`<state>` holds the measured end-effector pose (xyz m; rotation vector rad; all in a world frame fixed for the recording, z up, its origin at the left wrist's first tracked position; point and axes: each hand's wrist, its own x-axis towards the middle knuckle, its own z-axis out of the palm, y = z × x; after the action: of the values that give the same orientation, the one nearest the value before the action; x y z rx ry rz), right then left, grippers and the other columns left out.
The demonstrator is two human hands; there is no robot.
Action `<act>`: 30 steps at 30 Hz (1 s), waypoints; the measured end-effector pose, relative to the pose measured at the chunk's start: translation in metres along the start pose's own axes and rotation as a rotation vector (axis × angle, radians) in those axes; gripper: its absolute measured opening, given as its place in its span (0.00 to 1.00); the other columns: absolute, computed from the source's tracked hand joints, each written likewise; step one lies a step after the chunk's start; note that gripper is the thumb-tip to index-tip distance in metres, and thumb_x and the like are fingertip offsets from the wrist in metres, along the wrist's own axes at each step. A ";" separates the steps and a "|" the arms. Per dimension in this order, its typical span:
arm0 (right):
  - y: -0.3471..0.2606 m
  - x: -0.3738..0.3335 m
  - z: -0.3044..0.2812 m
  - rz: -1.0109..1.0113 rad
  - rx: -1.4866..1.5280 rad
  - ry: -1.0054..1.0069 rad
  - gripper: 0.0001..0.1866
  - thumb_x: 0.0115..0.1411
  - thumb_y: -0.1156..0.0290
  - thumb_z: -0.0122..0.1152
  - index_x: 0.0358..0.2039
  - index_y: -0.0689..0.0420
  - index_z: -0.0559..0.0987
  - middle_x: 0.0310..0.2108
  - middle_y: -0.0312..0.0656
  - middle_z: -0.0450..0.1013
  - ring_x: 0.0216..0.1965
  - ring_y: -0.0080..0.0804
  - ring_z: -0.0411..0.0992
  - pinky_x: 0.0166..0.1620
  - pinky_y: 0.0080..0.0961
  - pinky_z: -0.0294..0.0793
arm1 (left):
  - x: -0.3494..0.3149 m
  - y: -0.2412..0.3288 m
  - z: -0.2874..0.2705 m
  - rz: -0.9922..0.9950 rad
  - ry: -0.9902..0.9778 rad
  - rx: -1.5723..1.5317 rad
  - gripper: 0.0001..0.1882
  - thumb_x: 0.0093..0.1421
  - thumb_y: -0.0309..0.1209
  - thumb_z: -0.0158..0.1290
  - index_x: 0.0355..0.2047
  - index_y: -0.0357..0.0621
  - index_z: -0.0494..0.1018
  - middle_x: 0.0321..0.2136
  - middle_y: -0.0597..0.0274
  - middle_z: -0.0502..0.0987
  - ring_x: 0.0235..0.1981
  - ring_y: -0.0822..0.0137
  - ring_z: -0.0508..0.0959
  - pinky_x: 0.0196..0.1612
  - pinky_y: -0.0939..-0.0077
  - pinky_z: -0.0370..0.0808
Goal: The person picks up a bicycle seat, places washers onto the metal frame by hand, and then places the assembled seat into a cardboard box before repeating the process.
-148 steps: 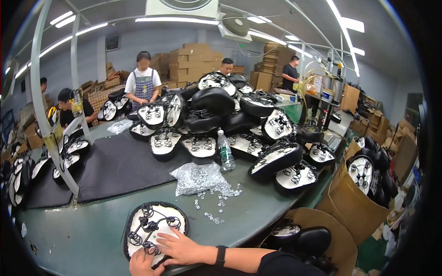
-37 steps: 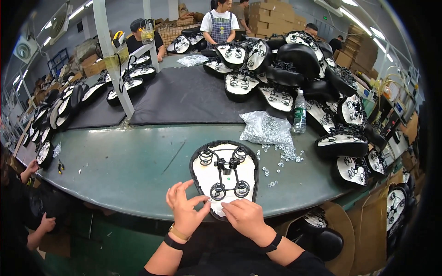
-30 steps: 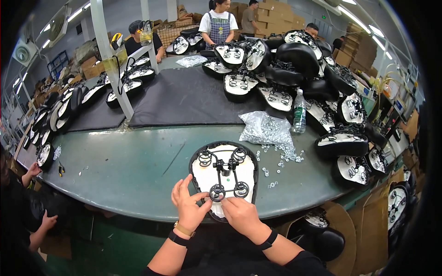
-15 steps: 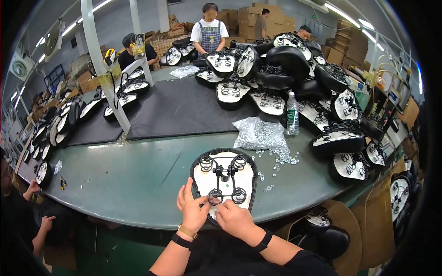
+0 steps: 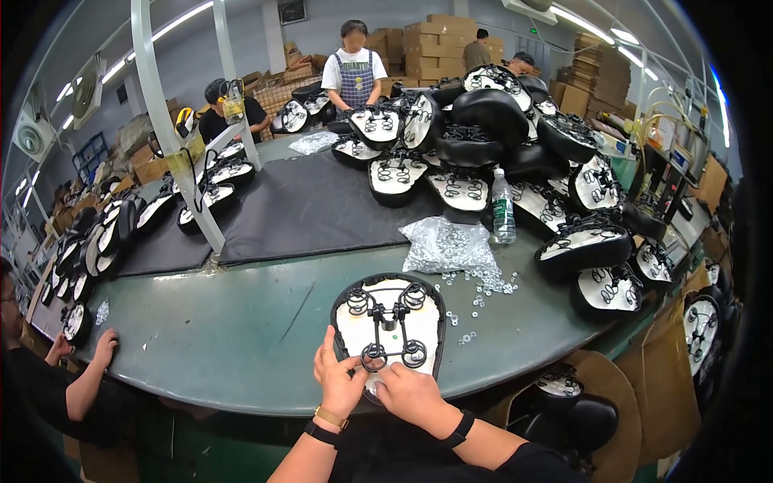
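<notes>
A bicycle saddle (image 5: 411, 341) lies upside down on the green table in front of me. Its white underside, black rim and black wire frame with coil springs face up. My left hand (image 5: 339, 376) grips the saddle's left edge, its fingers along the rim and its thumb near the lower left spring. With bent fingers, my right hand (image 5: 409, 395) works close beside the lower springs. Its fingertips are pressed together at the frame, and anything small between them is hidden.
A clear bag of metal nuts (image 5: 448, 245) spills loose nuts (image 5: 493, 282) beyond the saddle. Beside it stands a water bottle (image 5: 503, 208). Stacked saddles (image 5: 483, 121) fill the back right. At the left, a co-worker's hand (image 5: 105, 346) rests at the table edge (image 5: 193, 402).
My view has shifted, so the table and saddle sit slightly lower in the picture. Both my hands stay at the saddle's lower springs. The co-worker at the left has brought a hand up to the table.
</notes>
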<state>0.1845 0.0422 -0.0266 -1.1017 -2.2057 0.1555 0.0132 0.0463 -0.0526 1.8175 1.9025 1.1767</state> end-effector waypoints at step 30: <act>0.001 -0.002 0.001 0.054 0.053 -0.052 0.07 0.55 0.69 0.65 0.33 0.54 0.78 0.28 0.37 0.74 0.28 0.40 0.78 0.26 0.37 0.77 | -0.030 0.058 -0.030 0.429 -0.011 0.565 0.23 0.54 0.41 0.54 0.45 0.39 0.79 0.53 0.45 0.73 0.61 0.49 0.67 0.68 0.35 0.53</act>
<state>0.1849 0.0416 -0.0286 -1.1406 -2.2058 0.2669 0.0398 0.0015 -0.0035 2.6204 2.0422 0.7640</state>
